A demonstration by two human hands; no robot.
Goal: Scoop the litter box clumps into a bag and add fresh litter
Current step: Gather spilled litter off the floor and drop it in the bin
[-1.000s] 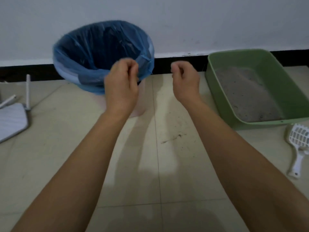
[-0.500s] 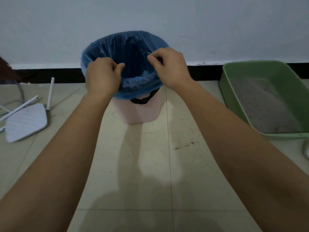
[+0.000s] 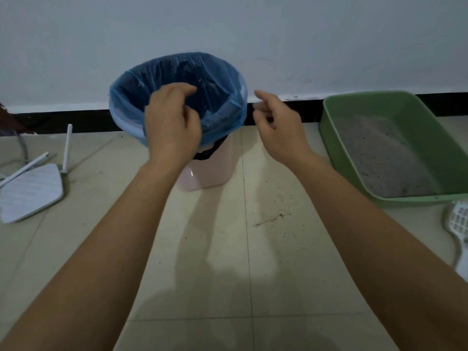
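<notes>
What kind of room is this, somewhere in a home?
Probably a corner of a home where a cat is kept: a green litter box with grey litter sits on a tiled floor by a pink bin lined with a blue bag, and a white scoop lies nearby.

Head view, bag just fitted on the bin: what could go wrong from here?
1. The thin blue plastic bag is folded unevenly over the pink bin; clumps might drag it inside.
2. The white slotted scoop lies beyond the green litter tray, so carrying clumps across bare floor tiles may spill litter.

Both bare hands by blue bag, empty.
</notes>
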